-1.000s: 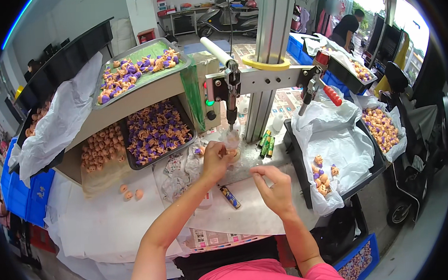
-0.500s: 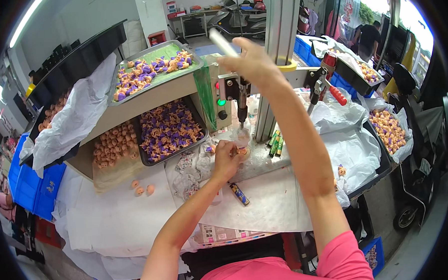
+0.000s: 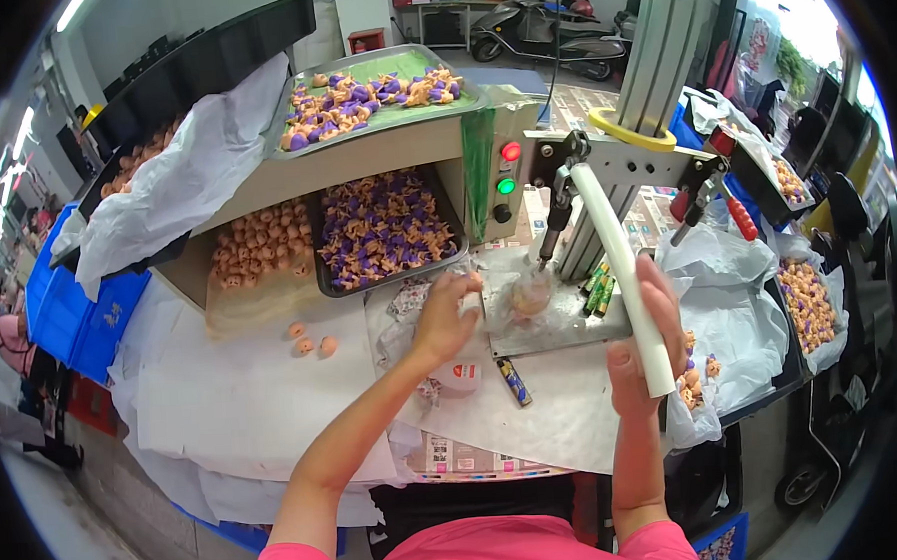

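Note:
My right hand (image 3: 651,341) is at the lower end of a long white lever handle (image 3: 620,272), with the thumb on one side and the fingers on the other. The lever belongs to a hand press (image 3: 558,215), whose plunger points down at a clear round holder (image 3: 529,298) on a metal plate (image 3: 561,335). A flesh-coloured piece shows dimly inside the holder. Just left of the plate is my left hand (image 3: 445,320), its fingers curled. Something small and flesh-coloured shows at its fingertips, too small to name.
A black tray of purple-and-tan figures (image 3: 386,233) and a pile of round doll heads (image 3: 262,243) stand left, under a shelf tray (image 3: 296,116). Three loose heads (image 3: 328,346) lie on white paper. Green tubes (image 3: 597,292) sit by the press column; a dark blue tube (image 3: 514,382) lies nearer.
My right hand has come down toward me with the lever, which was raised. My left hand has drawn away from the holder. A red light on the control box now shows lit. The view has shifted.

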Motion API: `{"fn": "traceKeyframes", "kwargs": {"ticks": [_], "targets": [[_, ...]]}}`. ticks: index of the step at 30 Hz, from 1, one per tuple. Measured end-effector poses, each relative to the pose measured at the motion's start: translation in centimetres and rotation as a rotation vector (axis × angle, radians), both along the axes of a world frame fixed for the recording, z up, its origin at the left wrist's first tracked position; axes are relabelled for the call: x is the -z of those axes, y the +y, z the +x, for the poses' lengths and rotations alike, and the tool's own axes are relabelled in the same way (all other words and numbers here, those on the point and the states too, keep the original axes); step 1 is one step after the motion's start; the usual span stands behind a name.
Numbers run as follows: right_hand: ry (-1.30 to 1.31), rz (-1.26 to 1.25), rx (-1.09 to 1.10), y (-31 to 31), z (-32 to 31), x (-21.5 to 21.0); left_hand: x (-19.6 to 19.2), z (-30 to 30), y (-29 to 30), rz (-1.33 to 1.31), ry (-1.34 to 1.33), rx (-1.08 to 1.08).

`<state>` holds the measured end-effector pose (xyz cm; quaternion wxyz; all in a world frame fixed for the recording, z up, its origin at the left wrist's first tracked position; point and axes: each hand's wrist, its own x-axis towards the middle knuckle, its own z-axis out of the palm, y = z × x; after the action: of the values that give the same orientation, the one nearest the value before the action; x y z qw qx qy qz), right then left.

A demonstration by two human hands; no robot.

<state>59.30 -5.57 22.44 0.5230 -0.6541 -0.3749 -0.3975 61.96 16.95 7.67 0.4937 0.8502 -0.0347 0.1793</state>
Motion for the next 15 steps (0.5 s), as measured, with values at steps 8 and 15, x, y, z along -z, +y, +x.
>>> {"fn": "traceKeyframes", "kwargs": {"ticks": [8,15], "targets": [[0.762,-0.157,-0.128,-0.2,-5.5,9.7,0.3,2.4,0.9,0.319,-0.156,-0.007],[0.874,-0.186,-0.245,-1.0,-7.1,11.2,0.8,4.1,0.2,0.359,0.040,-0.041]]}}
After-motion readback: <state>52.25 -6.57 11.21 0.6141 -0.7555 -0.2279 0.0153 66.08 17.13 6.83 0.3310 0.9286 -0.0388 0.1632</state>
